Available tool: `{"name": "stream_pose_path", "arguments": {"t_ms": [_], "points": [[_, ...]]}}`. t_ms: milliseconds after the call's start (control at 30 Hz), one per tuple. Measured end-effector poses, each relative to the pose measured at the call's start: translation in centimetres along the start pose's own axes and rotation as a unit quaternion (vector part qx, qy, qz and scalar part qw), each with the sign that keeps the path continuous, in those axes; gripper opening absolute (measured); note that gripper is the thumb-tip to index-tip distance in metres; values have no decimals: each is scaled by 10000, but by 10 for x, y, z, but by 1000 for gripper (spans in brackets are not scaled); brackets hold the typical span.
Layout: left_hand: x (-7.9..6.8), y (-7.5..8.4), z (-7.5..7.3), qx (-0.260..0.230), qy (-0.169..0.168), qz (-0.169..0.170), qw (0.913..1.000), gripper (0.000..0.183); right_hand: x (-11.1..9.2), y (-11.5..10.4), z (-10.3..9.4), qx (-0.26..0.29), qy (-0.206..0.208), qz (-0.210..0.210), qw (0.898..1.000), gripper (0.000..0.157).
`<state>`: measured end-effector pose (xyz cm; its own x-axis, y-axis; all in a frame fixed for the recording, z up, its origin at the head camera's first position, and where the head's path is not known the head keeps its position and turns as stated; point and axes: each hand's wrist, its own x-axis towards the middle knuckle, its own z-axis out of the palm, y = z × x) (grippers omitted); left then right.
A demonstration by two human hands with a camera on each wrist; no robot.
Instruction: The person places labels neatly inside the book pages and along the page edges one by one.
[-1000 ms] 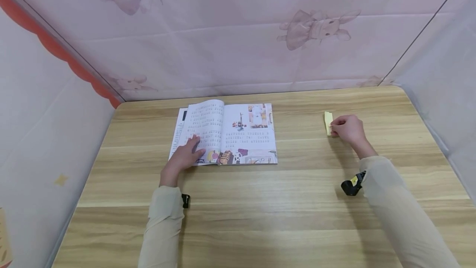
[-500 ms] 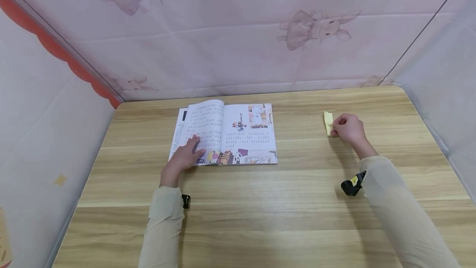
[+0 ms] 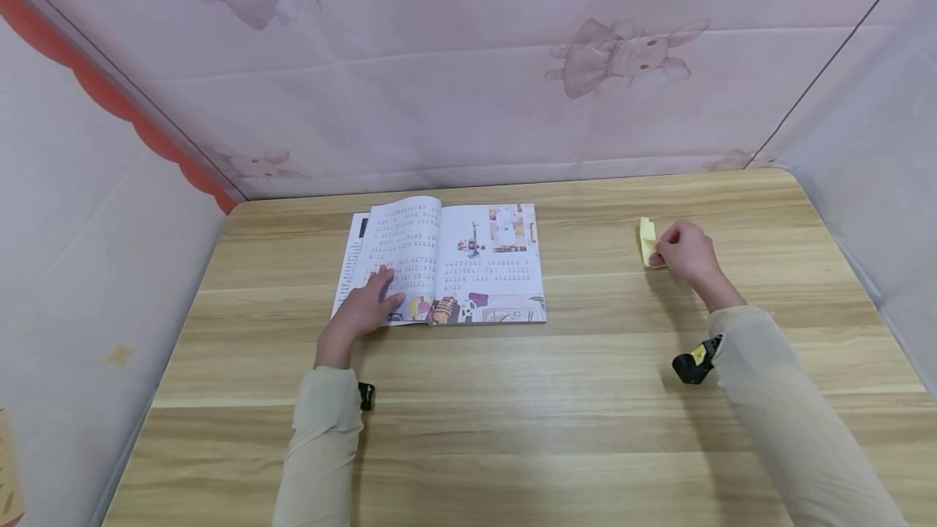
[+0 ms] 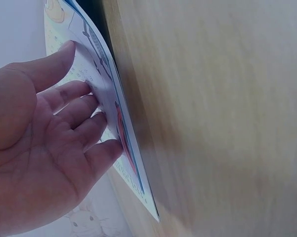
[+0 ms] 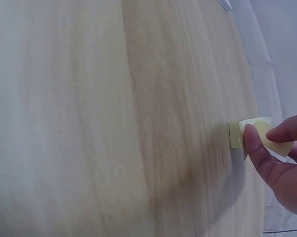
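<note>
An open book (image 3: pixel 486 267) with printed text and coloured pictures lies near the far edge of the table, its left page bulging up a little. My left hand (image 3: pixel 360 311) rests on the lower part of that page with loosely bent fingers; the left wrist view shows its fingertips on the paper (image 4: pixel 81 59). Further right, my right hand (image 3: pixel 690 254) pinches the near end of a small pad of yellow sticky notes (image 3: pixel 647 236). In the right wrist view, a lifted sheet (image 5: pixel 264 133) curls between thumb and finger, while part of the pad (image 5: pixel 234 135) stays on the table.
The wood-grain table (image 3: pixel 512 397) reaches back to a pink wall covering (image 3: pixel 454 120) with rabbit prints. Pale walls stand to the left and right. Black wrist devices (image 3: pixel 695 362) sit at both sleeves.
My right hand has drawn slightly up and away with the end of the sticky note, which now bends upward more. The left hand and the book have not moved.
</note>
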<state>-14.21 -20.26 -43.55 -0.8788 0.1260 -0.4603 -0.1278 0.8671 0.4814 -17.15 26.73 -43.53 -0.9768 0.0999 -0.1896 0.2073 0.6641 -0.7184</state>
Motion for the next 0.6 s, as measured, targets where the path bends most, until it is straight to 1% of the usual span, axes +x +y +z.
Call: {"name": "stream_pose_path", "arguments": {"t_ms": [167, 433, 600], "points": [[0, 0, 0, 23, -11, 19, 10000, 61, 0, -1, -2, 85, -120, 2, 9999, 10], [-1, 1, -1, 48, -16, 18, 10000, 61, -1, -4, -4, 370, -264, 24, 9990, 9], [-2, 2, -2, 18, -35, -10, 10000, 61, -1, -3, -4, 432, -280, -21, 9987, 11]]}}
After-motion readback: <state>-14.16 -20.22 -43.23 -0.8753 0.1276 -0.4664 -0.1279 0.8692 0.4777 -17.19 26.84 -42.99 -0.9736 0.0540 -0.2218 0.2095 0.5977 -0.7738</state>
